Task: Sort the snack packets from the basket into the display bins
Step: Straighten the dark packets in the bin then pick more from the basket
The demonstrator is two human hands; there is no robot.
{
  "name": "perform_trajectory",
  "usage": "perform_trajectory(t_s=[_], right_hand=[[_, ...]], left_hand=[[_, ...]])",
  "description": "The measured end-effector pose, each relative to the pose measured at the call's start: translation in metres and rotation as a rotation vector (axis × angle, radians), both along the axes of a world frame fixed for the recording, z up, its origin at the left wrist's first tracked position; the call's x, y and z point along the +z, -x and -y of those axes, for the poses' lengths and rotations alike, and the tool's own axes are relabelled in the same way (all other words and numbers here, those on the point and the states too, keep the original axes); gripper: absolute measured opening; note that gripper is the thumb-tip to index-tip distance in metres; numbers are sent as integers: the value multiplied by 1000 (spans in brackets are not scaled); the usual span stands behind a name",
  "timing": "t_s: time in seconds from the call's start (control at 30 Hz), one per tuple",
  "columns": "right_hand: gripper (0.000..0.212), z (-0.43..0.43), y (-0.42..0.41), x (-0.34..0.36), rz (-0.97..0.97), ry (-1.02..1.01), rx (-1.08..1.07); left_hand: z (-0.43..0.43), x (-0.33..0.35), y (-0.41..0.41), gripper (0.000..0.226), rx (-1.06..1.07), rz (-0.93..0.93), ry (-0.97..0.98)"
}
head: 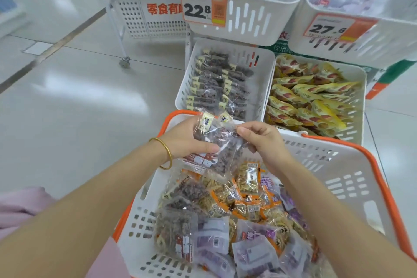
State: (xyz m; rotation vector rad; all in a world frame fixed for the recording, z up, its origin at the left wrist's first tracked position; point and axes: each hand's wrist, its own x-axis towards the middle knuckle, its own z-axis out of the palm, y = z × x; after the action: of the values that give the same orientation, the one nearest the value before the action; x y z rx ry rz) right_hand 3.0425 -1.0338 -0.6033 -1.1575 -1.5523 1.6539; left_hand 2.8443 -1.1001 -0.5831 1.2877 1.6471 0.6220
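- Forearms [90,210] reach forward over the orange-rimmed basket [338,165]; a gold bangle [165,153] circles the left wrist.
- Curled round a bunch of clear packets [216,142] of dark snack, the left hand [182,140] lays its thumb across their front; the right hand [264,142] pinches their right edge.
- That bunch hangs above the basket's far end, near the lower-left bin [259,88] of like packets.
- Packet count unclear; label print blurred.

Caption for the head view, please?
Left hand and right hand hold clear packets of dark snacks above the orange-rimmed basket, before the matching lower-left bin.
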Motion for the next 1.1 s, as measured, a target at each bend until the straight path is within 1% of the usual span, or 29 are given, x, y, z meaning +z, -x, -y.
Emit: perform_trajectory(t_s=[0.1,0.13,0.17,0.23,0.27,0.33,0.37,0.4,0.43,0.5,0.57,0.63,0.73,0.87,0.93,1.03,1.1], right_hand=[[6,-11,-13,6,80,69,128],[6,-16,-16,10,104,95,192],[13,-22,-18,15,146,101,259],[40,-35,-19,28,305,62,403],[54,-40,-17,36,386,32,461],[74,-50,-14,43,459,-38,497],[77,-56,-14,44,453,-63,479],[76,-60,-15,45,430,-74,445],[73,-65,-17,44,398,-73,403],[67,-75,-21,45,343,-59,269],[60,-83,-25,47,293,-60,68],[63,-95,-29,44,339,-121,-157],[61,-106,-27,33,485,-214,-345],[60,-112,-9,28,768,-351,-408],[65,-114,-1,27,868,-350,-385],[72,-114,5,20,919,-357,-301],[71,-113,4,18,895,-397,-284]], left_hand=[[-12,-1,-2,38,-83,-51,-17],[-16,-1,-1,32,-76,-46,-15],[-20,1,-1,33,-78,-36,-10],[-32,7,-2,45,-122,-12,13],[-39,9,-3,40,-148,10,15],[-52,18,-10,16,-195,21,-15],[-59,22,-13,17,-190,19,-45],[-67,26,-16,14,-179,4,-85],[-75,28,-17,16,-170,-34,-116],[-95,27,-20,34,-117,-77,-169],[-113,23,-22,40,19,-51,-240],[-129,15,-22,36,112,-75,-327],[-147,-2,-23,34,55,-100,-373],[-167,-20,-37,45,-92,22,-309],[-175,-28,-45,49,-150,61,-253],[-180,-38,-52,57,-193,40,-156],[-183,-41,-51,61,-161,54,-132]])
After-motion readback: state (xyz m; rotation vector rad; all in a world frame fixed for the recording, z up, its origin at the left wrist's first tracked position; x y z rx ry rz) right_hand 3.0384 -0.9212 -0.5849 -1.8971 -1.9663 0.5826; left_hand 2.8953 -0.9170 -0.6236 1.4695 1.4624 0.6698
